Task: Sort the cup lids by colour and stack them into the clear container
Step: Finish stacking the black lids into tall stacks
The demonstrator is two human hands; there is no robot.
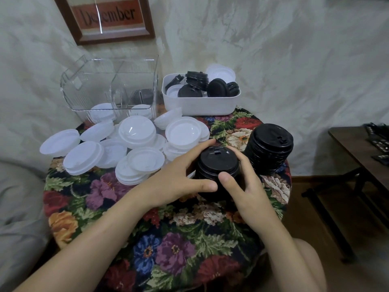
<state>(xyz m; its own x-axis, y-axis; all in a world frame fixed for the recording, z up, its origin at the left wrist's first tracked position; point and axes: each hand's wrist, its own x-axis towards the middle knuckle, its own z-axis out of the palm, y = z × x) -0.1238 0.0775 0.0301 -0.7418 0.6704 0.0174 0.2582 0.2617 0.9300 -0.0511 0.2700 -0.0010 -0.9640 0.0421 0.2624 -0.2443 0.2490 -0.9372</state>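
A short stack of black lids [216, 163] stands in the middle of the floral-covered table [168, 239]. My left hand [179, 180] and my right hand [242, 186] both grip it, one on each side. A taller stack of black lids [269, 148] stands just to its right. Several white lids [130, 148] lie in loose piles on the left half of the table. The clear container [109, 87] stands at the back left, with a few white lids and dark lids showing through its walls.
A white tub [202, 104] at the back holds mixed black and white lids. A framed "December" sign [105, 17] leans on the wall behind. A dark wooden table [362, 152] stands to the right, and a grey cushion lies at the left.
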